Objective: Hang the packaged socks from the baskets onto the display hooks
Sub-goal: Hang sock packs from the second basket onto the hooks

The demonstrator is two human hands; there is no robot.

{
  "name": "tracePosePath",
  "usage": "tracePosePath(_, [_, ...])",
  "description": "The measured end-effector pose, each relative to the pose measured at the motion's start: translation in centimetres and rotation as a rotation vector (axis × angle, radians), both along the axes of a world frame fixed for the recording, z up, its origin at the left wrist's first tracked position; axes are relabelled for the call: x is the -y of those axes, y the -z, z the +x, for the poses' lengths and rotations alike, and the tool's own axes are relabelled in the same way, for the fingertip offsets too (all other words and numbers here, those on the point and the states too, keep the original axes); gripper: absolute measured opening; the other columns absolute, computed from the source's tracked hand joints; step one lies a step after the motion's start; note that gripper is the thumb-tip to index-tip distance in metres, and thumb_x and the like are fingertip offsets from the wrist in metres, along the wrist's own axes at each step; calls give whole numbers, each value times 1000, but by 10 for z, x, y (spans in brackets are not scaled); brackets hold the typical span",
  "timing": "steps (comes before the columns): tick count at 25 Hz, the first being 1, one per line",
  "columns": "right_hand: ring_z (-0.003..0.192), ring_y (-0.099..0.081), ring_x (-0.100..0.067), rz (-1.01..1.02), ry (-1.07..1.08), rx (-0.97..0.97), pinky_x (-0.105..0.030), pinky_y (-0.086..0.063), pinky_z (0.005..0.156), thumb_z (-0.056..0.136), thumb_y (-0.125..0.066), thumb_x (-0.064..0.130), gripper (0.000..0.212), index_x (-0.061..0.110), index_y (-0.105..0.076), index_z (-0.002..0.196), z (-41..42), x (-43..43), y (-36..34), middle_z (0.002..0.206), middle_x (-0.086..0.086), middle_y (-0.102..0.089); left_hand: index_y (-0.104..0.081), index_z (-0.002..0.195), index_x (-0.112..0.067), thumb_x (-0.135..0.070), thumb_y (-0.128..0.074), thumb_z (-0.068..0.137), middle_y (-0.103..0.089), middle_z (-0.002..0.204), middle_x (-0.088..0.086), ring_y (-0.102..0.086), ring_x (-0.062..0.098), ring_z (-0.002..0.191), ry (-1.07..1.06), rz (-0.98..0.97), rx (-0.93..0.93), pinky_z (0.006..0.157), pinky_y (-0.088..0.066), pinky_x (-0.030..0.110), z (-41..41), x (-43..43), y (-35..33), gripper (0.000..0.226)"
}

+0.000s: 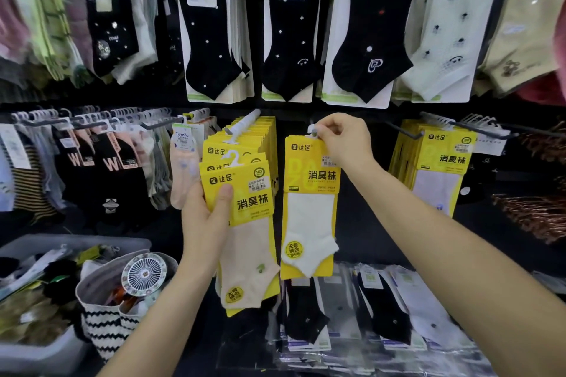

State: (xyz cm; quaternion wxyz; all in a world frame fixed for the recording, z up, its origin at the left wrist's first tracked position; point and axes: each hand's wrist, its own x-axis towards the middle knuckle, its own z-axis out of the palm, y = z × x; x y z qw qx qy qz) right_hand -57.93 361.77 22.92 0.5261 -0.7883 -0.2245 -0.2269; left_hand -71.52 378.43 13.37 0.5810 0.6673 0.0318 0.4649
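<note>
My left hand grips a small stack of yellow-carded sock packs, the front one holding a pale peach sock, thumb pressed on the card. My right hand pinches the white plastic hanger at the top of a yellow pack with a white sock, held up at a dark display hook in the middle row. Whether the hanger sits on the hook I cannot tell. A full hook of the same yellow packs hangs just left of it, behind my left hand's stack.
A grey basket of loose sock packs stands at the lower left, beside a zigzag-patterned bag with a small round fan. More yellow packs hang at the right. Black and white socks fill the upper row and the shelf below.
</note>
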Motion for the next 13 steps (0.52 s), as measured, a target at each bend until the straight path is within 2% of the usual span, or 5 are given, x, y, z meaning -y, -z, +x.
tracePosePath(4, [74,-58,-3,-32,29,-10,-16,-42,61,87,-62,27,15,31,-66,73,3,2,3,73,16,-62,-58,94,-51,-17,-54,93,-68,91,-21,-63,-8,84,4,23,11,65,-50,9,-1,5,0,34])
tracePosePath(7, [91,-58,-10,-5,118,101,-26,-48,79,90,-57,22,13,22,-69,95,0,9,15,94,7,-64,-58,96,-34,-19,-55,92,-68,91,-16,-66,4,90,24,-4,-21,69,-53,18,6,12,3,16])
tracePosePath(8, [89,-57,-9,47,105,127,-26,-48,79,90,-56,21,11,21,-66,96,-4,12,22,93,5,-63,-57,94,-30,-20,-56,92,-67,92,-13,-66,9,91,36,-29,-43,71,-54,21,9,15,4,10])
tracePosePath(10, [74,-54,2,113,-23,108,-15,-44,68,90,-57,24,7,25,-60,84,-17,16,38,80,10,-60,-55,92,-29,-21,-58,91,-66,95,-10,-65,9,91,60,-49,-69,74,-53,26,16,23,4,8])
tracePosePath(13, [62,-50,8,24,-216,-8,-8,-39,58,88,-60,34,12,27,-58,79,-37,17,65,71,13,-57,-55,89,-30,-20,-62,88,-65,91,-10,-61,-7,78,73,10,-84,68,-49,13,25,40,1,12])
